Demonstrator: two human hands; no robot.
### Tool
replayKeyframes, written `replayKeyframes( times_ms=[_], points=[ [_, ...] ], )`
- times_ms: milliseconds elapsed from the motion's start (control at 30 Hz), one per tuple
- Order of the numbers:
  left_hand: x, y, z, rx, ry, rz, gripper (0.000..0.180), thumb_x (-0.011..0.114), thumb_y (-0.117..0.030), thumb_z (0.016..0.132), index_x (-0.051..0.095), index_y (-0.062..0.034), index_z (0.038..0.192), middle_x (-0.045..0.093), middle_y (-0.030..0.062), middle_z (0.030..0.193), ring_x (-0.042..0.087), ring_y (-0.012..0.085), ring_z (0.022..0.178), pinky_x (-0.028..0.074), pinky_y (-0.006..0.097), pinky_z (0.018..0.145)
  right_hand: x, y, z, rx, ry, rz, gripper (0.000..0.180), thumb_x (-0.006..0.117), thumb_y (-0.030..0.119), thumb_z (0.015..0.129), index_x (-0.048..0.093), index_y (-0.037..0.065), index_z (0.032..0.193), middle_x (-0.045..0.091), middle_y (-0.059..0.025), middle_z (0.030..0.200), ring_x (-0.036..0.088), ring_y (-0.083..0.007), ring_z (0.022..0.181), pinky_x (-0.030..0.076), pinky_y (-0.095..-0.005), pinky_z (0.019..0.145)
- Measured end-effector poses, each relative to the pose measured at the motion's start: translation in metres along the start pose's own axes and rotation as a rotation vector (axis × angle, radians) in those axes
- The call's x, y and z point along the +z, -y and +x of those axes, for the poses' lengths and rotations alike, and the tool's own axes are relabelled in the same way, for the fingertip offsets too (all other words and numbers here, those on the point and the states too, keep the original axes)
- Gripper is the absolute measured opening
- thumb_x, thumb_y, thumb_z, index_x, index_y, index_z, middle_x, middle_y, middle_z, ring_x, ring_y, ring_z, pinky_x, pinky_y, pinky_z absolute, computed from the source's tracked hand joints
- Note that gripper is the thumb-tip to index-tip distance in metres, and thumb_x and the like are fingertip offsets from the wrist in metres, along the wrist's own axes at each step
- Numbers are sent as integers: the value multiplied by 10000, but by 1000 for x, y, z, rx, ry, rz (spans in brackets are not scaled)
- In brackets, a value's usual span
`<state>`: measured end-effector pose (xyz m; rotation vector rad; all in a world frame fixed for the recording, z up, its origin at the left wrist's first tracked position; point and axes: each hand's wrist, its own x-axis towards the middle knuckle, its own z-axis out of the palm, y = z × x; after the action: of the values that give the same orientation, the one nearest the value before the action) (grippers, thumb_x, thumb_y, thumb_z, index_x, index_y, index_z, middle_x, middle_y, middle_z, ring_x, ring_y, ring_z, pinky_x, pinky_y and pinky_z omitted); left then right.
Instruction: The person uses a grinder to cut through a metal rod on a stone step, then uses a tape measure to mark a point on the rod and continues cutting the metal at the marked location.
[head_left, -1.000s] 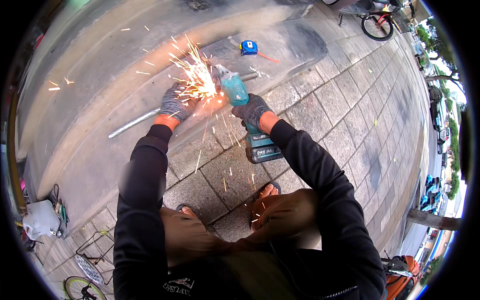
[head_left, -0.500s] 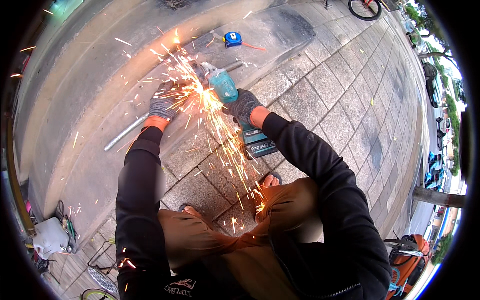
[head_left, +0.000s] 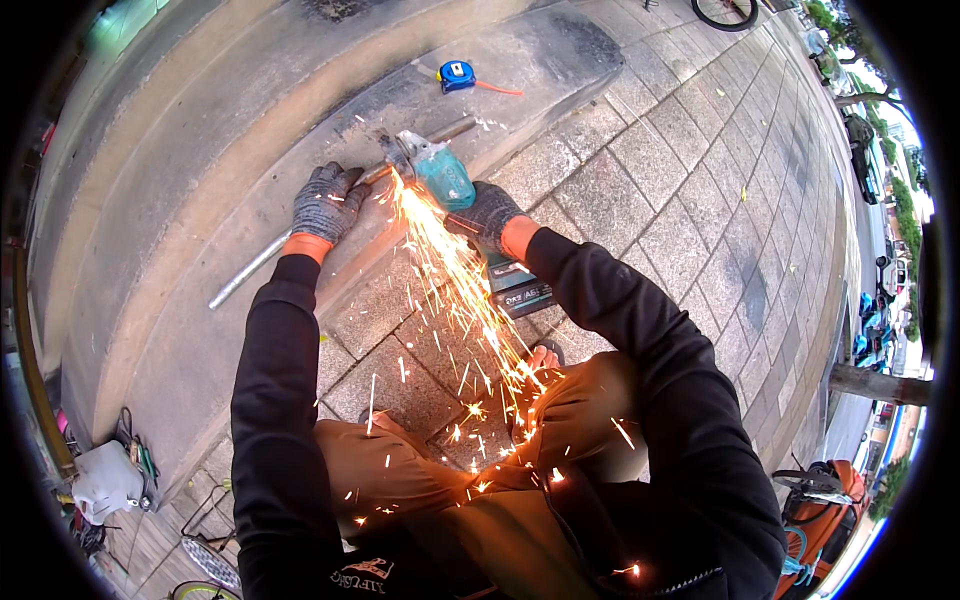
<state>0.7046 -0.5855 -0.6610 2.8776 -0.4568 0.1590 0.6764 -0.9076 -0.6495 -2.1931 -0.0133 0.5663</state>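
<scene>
My right hand (head_left: 486, 215), in a grey knit glove with an orange cuff, is wrapped round a teal angle grinder (head_left: 445, 180) with a battery at its lower end. Its disc touches a long metal pipe (head_left: 250, 268) that lies slantwise on a stone step. Bright sparks (head_left: 450, 270) stream from the contact toward my legs. In a matching glove, my left hand (head_left: 328, 205) grips the pipe to the left of the disc, pressing it to the step. Part of the disc is hidden by the guard and the glare.
A blue tape measure (head_left: 457, 76) with an orange strap lies on the step beyond the grinder. Curved stone steps (head_left: 150, 200) rise on the left. Stone paving (head_left: 680, 190) spreads to the right. A grey container (head_left: 105, 480) with tools stands at the lower left.
The sparks that sprayed in several directions, over my left hand too, now run mostly downward toward my knees. My left hand shows more plainly. The grinder has barely moved.
</scene>
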Motion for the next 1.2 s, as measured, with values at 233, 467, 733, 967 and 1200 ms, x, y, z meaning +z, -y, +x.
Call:
replayKeyframes(
  times_ms=[233, 467, 733, 967, 1200],
  points=[
    [7, 5, 1, -37, -8, -35, 436, 687, -455, 1036, 768, -149, 1336, 708, 177, 1301, 667, 386, 1243, 557, 480, 1057, -1, 14, 3, 52, -17, 53, 650, 928, 418, 728, 766, 0, 1199, 803, -243, 1100, 775, -390, 1030, 599, -445, 923],
    [-8, -6, 2, -39, 60, -19, 432, 676, -452, 1033, 769, -173, 1349, 693, 171, 1270, 668, 386, 1208, 570, 509, 1021, 2, -2, 1, 87, 25, 44, 638, 918, 421, 744, 766, 1, 1199, 799, -253, 1081, 777, -395, 1047, 601, -458, 932],
    [-6, 0, 3, -29, 86, -17, 422, 675, -447, 1035, 777, -142, 1309, 693, 178, 1259, 667, 382, 1216, 567, 509, 1029, 1, 5, -5, 236, 109, 233, 613, 919, 393, 764, 765, -4, 1204, 804, -255, 1064, 783, -389, 1050, 604, -459, 917],
    [1, 3, -2, 14, -51, -15, 397, 662, -417, 1048, 779, -131, 1297, 690, 179, 1298, 667, 389, 1223, 570, 502, 1027, 1, 19, 3, 104, 26, 130, 634, 922, 388, 737, 764, -3, 1210, 798, -256, 1144, 777, -395, 1069, 603, -458, 941],
    [-2, 2, 2, -24, -1, 1, 394, 624, -400, 1071, 761, -136, 1329, 685, 175, 1302, 654, 389, 1234, 552, 499, 1063, 7, 7, 7, 58, -24, -43, 598, 916, 386, 760, 766, 11, 1201, 796, -250, 1136, 783, -381, 1047, 607, -452, 916]
  ],
)
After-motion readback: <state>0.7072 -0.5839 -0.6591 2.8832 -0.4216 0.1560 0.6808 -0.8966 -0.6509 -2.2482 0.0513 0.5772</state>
